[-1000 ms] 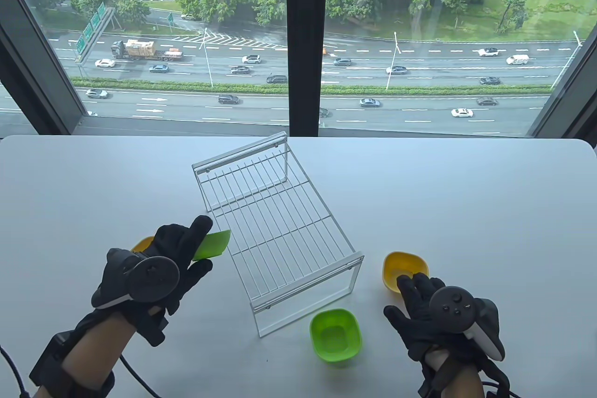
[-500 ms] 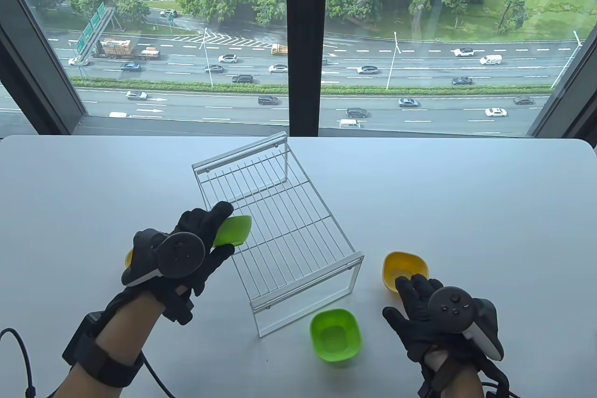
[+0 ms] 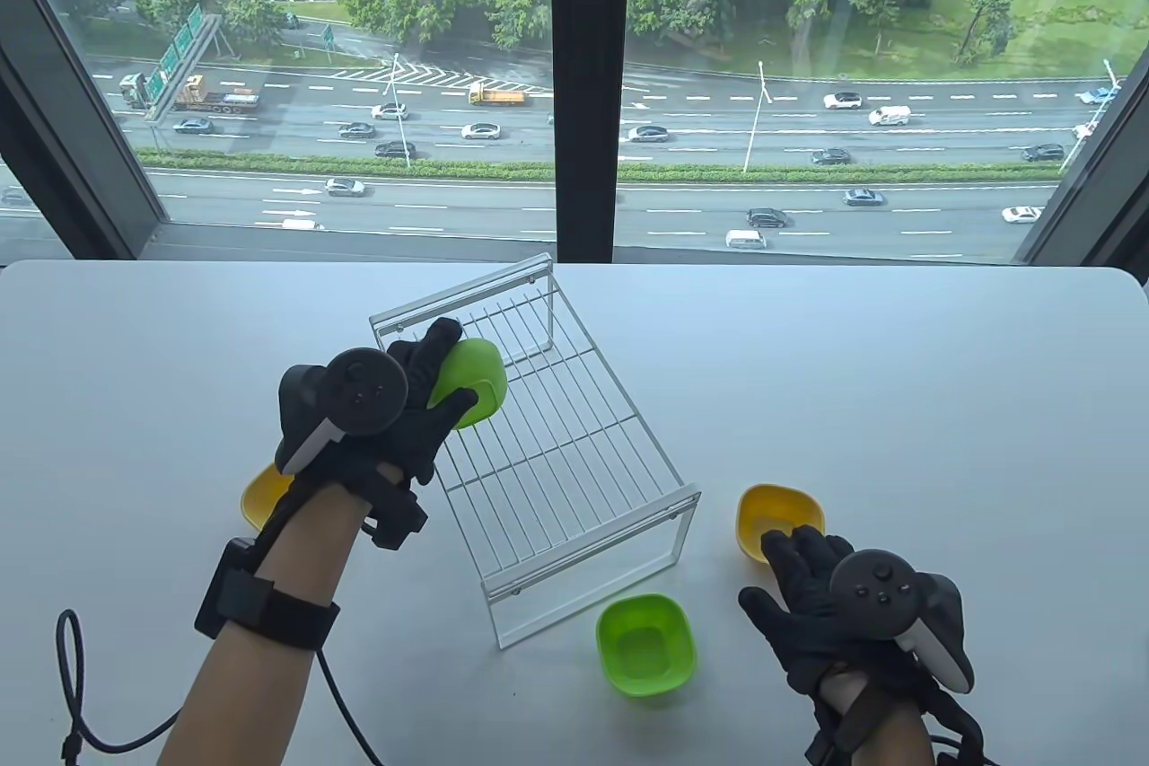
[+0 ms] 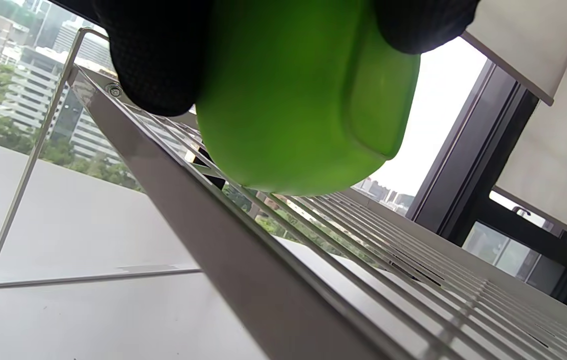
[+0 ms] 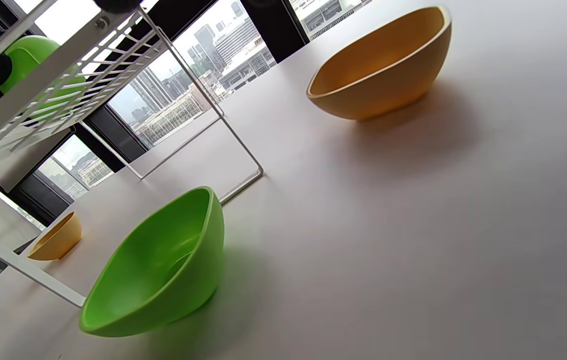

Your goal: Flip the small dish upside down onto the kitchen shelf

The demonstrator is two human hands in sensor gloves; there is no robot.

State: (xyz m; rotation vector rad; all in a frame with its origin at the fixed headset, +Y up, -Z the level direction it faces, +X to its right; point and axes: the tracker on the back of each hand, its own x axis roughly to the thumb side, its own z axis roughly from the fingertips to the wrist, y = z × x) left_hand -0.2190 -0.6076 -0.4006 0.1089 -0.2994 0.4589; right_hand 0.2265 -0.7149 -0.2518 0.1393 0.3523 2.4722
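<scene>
My left hand (image 3: 422,407) grips a small green dish (image 3: 473,384) turned bottom-up over the far left part of the white wire shelf (image 3: 574,479). In the left wrist view the dish (image 4: 303,100) hangs between my fingers (image 4: 158,55), its rim at or just above the shelf's wires (image 4: 363,235); contact is unclear. My right hand (image 3: 812,595) rests flat on the table, fingers spread and empty, just in front of a yellow dish (image 3: 779,515).
A second green dish (image 3: 646,645) sits upright on the table in front of the shelf. Another yellow dish (image 3: 262,498) sits on the table behind my left forearm. The white table (image 3: 898,389) ends at a window behind.
My left hand has lifted the green dish from the table's left side up and forward over the shelf, turning it bottom-up. The right hand has not moved.
</scene>
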